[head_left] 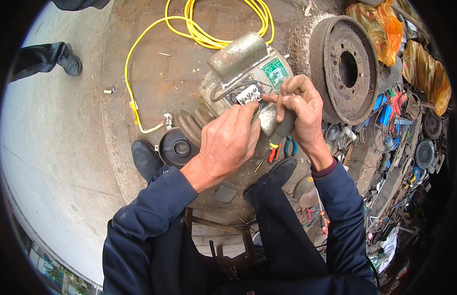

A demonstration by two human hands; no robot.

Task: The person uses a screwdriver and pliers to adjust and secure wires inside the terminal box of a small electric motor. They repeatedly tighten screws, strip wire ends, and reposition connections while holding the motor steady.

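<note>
A worn metal electric motor [238,58] lies on the ground in front of me, its wiring box uncovered. Inside it sits a white terminal block [249,95] with dark wires around it. My left hand [227,140] is closed at the block's near edge; its fingertips hide what they pinch. My right hand [307,114] is closed just right of the block, thumb and fingers together over something too small to make out. Below that hand shows a dark grey rounded piece [286,124], its kind unclear. A grooved pulley [190,129] is at the motor's left side.
A round black cover [178,147] lies near my left boot [146,158]. Teal-handled pliers [290,146] lie near my right foot. Yellow cable [201,35] is coiled beyond the motor. A rusty wheel rim [349,71] and mixed scrap fill the right. Another person's leg [44,58] shows at far left.
</note>
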